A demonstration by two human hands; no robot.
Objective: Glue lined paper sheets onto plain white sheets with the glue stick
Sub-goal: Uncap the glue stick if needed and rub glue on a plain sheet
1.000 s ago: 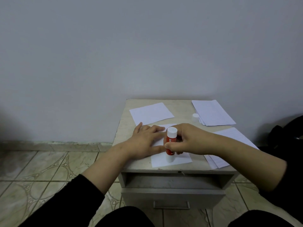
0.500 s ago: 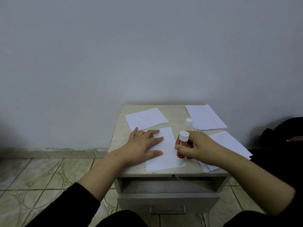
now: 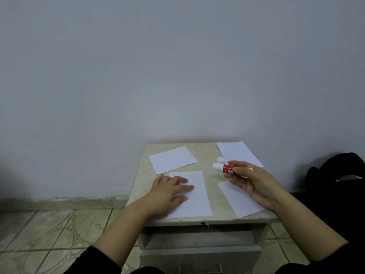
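Pinching cylindrical red glue stick [image 3: 227, 169], seemingly uncapped

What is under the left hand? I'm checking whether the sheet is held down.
The left hand rests flat on a white sheet lying on the cabinet top. The sheet's covered part is hidden.

Small desk against a bare wall, tiled floor.
Plain grey-white wall [image 3: 177, 66] fills the upper frame, light dim and even. Beige stone-look desk [image 3: 205, 153] stands flush to the wall, an open slot and a drawer front [image 3: 199, 258] below its top. Floor tiles [image 3: 49, 234] pale green-beige with curved patterning; matching tiled skirting [image 3: 59, 202] at the wall's foot. Dark bundle [image 3: 335, 175] at right.
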